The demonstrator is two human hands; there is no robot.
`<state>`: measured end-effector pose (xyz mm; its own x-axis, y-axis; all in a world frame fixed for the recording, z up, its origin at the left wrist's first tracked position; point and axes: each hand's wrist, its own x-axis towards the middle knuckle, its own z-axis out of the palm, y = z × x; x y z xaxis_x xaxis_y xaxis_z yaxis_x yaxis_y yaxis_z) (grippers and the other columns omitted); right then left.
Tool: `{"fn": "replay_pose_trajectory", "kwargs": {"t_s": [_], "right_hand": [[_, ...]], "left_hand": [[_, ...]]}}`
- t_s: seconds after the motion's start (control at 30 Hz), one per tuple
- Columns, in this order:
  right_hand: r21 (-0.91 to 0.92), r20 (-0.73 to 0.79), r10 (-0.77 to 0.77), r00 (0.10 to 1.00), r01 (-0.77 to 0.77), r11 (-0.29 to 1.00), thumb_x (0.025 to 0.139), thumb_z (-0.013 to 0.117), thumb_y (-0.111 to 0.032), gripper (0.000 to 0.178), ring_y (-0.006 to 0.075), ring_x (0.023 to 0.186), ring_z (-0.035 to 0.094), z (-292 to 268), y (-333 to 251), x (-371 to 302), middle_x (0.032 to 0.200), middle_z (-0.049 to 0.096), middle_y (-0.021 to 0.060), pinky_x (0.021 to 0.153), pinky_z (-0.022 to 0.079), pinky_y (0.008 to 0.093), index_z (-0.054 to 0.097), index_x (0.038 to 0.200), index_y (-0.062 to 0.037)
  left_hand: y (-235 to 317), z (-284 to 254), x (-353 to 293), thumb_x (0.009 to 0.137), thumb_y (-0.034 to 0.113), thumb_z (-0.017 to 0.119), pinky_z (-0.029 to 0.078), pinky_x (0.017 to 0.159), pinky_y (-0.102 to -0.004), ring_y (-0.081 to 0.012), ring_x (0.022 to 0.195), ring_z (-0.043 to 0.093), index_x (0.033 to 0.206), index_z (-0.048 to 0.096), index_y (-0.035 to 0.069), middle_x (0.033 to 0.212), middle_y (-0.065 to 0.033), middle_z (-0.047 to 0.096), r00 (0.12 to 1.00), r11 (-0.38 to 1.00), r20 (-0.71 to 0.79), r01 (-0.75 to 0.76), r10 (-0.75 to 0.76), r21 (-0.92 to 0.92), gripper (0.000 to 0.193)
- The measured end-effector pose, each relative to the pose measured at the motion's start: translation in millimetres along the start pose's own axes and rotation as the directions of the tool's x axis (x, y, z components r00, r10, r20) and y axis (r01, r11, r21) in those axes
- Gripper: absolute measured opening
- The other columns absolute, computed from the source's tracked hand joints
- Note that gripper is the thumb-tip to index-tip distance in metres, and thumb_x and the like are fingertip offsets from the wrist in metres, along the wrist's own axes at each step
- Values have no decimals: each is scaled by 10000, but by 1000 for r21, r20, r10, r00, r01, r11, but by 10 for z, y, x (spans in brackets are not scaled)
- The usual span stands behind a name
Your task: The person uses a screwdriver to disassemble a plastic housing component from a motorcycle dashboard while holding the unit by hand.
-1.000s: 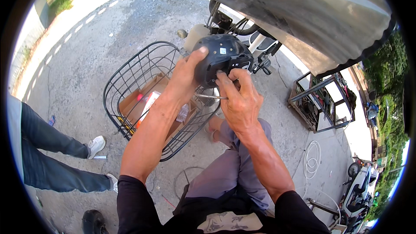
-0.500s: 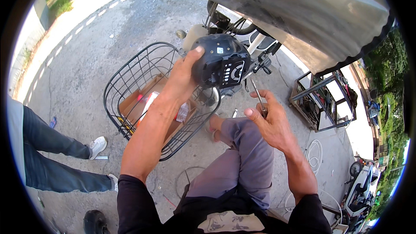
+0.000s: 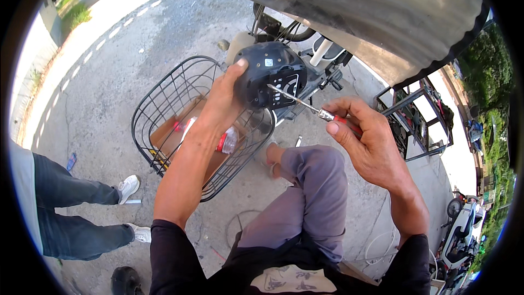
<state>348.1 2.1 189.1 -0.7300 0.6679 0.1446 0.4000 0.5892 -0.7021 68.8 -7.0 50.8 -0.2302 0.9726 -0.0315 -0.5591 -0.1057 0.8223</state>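
Observation:
My left hand (image 3: 226,90) grips the left side of a rounded black display housing (image 3: 268,68) with a dial-marked panel on its near face. The housing sits above a wire basket, in front of a two-wheeler's handlebar. In my right hand (image 3: 368,145) is a screwdriver (image 3: 322,113) with a red handle, fingers closed round it. Its shaft points left and its tip lies over the left part of the panel; whether it touches cannot be made out. My left fingers are partly hidden behind the housing.
A black wire basket (image 3: 143,95) holds an open cardboard box (image 3: 164,134) and a clear bottle (image 3: 230,141). At left stands a person in dark jeans (image 3: 76,183). A grey cover (image 3: 371,5) hangs overhead. A metal rack (image 3: 420,125) and a parked motorbike (image 3: 458,235) stand at right.
My right hand has turned and risen to the right, swinging the screwdriver's tip left over the housing's panel. My left hand keeps its hold; the housing appears slightly further left.

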Motion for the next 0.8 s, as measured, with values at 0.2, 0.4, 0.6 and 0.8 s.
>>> {"fn": "replay_pose_trajectory", "kwargs": {"t_s": [0.2,0.4,0.6,0.8], "right_hand": [[-201,-114,-399,910,372,906,873,793,35,224,238,864,716,-23,-63,339,1032,670,119,729,581,350,739,1089,13],[-353,-84,-545,834,487,799,867,789,34,201,282,861,717,73,-124,537,1050,688,118,721,582,366,732,1055,-8],[-443,-48,-582,811,505,740,865,794,45,203,271,853,711,153,-207,600,1032,684,107,725,575,362,733,1047,-22],[-428,-32,-541,840,478,767,866,790,57,215,275,880,721,134,-186,590,1053,680,114,743,585,359,724,1057,-14]], "left_hand": [[-8,-16,-11,1044,552,518,625,1047,-427,-276,1204,734,1517,487,-27,1340,-205,697,999,1000,33,-30,30,-2,749],[21,-1,-41,1044,540,548,627,1038,-449,-272,1184,738,1501,498,-22,1344,-198,693,999,999,26,-30,30,-23,727],[62,27,-83,1036,378,640,517,1110,-438,-276,1277,657,1474,510,-99,1406,-190,646,999,985,34,7,-2,-171,661],[25,-8,-49,1059,369,615,485,1126,-434,-265,1275,645,1461,521,-96,1405,-185,645,999,982,38,4,3,-188,622]]}}
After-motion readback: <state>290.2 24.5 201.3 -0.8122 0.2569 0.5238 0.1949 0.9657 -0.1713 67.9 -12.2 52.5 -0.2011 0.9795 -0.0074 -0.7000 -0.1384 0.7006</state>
